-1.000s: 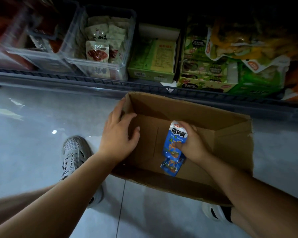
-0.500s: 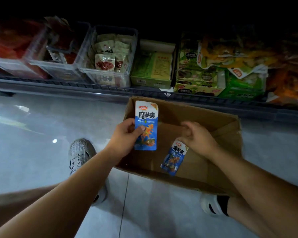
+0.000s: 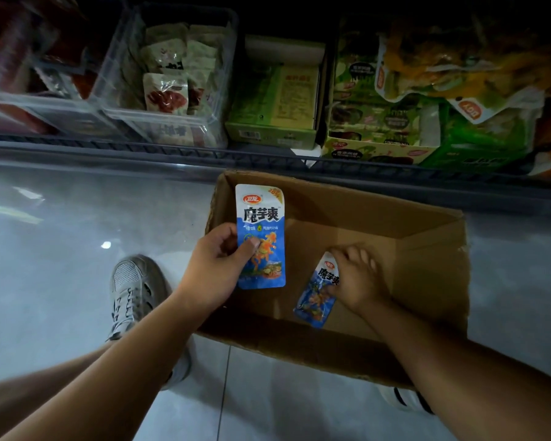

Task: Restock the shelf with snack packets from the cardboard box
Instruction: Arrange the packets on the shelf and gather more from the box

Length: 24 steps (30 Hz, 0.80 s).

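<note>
An open cardboard box [image 3: 427,268] stands on the floor in front of the low shelf [image 3: 172,154]. My left hand [image 3: 215,268] pinches a blue and white snack packet [image 3: 261,218] upright over the box's left wall, thumb on its front. Inside the box my right hand [image 3: 358,278] grips a second blue packet [image 3: 315,297] by its upper end; the packet's lower end points toward the box's near wall. The rest of the box floor that shows is bare cardboard.
On the shelf stand clear plastic bins [image 3: 172,116] of small packets, a green carton [image 3: 277,100], green display boxes [image 3: 379,122] and orange and yellow bags [image 3: 458,58]. My grey shoe [image 3: 134,288] rests on the pale tiled floor left of the box.
My left hand went from the box's left wall to holding a blue packet upright. My right hand has gone down into the box and holds a second packet.
</note>
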Available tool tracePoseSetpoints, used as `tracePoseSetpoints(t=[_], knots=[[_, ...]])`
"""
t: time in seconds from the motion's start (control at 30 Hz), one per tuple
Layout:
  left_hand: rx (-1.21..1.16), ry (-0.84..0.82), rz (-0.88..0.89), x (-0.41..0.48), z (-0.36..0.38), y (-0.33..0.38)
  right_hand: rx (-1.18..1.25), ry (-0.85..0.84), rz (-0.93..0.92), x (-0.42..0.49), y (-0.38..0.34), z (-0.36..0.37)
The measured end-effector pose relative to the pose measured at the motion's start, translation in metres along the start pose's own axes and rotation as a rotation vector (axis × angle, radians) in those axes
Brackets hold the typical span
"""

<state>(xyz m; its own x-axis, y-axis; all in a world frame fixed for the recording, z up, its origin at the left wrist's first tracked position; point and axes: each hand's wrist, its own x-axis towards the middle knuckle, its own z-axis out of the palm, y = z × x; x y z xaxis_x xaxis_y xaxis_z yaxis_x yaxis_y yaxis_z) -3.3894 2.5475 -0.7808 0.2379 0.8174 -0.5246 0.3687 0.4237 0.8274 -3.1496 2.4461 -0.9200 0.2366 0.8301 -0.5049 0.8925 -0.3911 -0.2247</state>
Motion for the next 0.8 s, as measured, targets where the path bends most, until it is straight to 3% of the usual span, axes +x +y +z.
tracePoseSetpoints(t=[0.1, 0.3, 0.6, 0.8], knots=[[0.010, 0.006, -0.008, 0.001, 0.002, -0.003, 0.016, -0.063, -0.051, 0.005, -0.001, -0.001], [0.031, -0.010, -0.033, 0.003, 0.003, -0.003, 0.344, -0.073, -0.083, -0.003, -0.003, -0.024], [0.017, -0.136, 0.025, -0.024, 0.015, 0.028, 0.554, -0.074, -0.226, -0.058, -0.031, -0.192], [-0.150, -0.322, 0.108, -0.063, 0.046, 0.085, 0.706, 0.085, -0.283, -0.112, -0.057, -0.277]])
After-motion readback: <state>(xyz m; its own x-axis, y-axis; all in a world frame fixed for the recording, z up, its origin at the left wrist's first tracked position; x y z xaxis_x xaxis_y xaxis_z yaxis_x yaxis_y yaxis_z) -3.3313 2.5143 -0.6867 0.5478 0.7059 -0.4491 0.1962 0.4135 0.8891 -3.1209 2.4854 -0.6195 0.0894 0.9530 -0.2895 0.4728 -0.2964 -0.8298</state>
